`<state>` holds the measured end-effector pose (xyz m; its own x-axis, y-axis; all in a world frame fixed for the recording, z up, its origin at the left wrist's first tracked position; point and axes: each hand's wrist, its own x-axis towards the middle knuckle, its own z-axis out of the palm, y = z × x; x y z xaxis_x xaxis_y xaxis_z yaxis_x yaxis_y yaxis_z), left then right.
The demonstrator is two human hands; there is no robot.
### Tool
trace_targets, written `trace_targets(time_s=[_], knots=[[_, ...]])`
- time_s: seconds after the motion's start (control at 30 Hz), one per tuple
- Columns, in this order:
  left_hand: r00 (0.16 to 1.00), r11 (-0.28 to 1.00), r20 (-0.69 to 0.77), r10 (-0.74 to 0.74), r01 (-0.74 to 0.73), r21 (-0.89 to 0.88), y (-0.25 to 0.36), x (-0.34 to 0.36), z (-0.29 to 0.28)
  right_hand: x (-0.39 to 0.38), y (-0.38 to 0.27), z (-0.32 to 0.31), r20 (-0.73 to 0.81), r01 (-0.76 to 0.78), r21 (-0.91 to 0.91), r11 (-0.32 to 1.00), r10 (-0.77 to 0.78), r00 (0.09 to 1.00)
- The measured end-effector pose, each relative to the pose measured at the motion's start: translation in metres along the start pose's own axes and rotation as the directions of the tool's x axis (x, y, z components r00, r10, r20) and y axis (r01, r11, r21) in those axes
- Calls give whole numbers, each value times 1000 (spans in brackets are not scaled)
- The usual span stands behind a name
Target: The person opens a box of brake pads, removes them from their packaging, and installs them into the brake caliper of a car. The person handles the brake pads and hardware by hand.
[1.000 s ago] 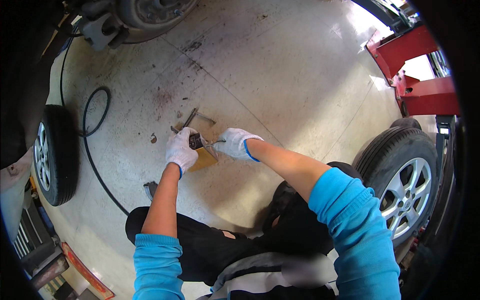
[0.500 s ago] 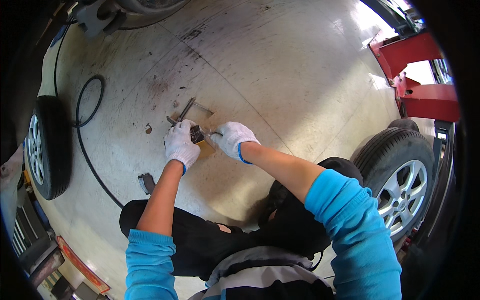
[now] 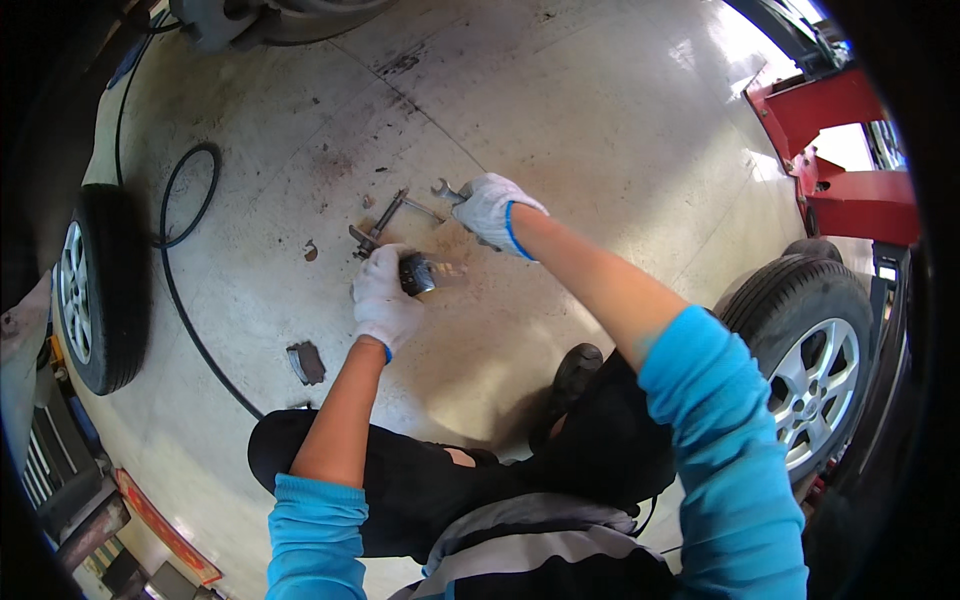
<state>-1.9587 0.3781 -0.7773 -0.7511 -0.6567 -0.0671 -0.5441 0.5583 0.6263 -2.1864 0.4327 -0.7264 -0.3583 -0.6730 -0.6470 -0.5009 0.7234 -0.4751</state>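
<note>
Left hand (image 3: 386, 298), grasping a dark block (image 3: 412, 274), lies nearer the clamp-like tool (image 3: 386, 216) than right hand (image 3: 495, 211), gripping a wrench (image 3: 447, 192).

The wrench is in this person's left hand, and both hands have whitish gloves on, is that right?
Not quite: the head view shows the wrench in the right hand, not the left hand. The rest holds: both hands wear whitish gloves.
</note>
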Motion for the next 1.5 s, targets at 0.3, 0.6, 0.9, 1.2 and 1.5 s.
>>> trace_targets(time_s=[0.3, 0.6, 0.9, 1.2, 1.5], knots=[[970, 975, -101, 219, -221, -4, 42, 16, -45, -89, -57, -27, -85, 87, 137, 987, -76, 993], [998, 974, 25, 59, -63, 216, 39, 9, -23, -59, -57, -8, 43, -42, -102, 994, 46, 998], [977, 973, 210, -25, -24, 228, 29, 7, 4, -26, -9, 40, -114, -46, -69, 997, 38, 993], [980, 825, 154, 129, -192, 532, 6, 19, 42, -68, -102, 52, -9, 322, -209, 923, -331, 944], [965, 995, 249, -83, 94, -30, 21, 6, -4, -46, -43, -34, -147, 96, -235, 967, -133, 980]])
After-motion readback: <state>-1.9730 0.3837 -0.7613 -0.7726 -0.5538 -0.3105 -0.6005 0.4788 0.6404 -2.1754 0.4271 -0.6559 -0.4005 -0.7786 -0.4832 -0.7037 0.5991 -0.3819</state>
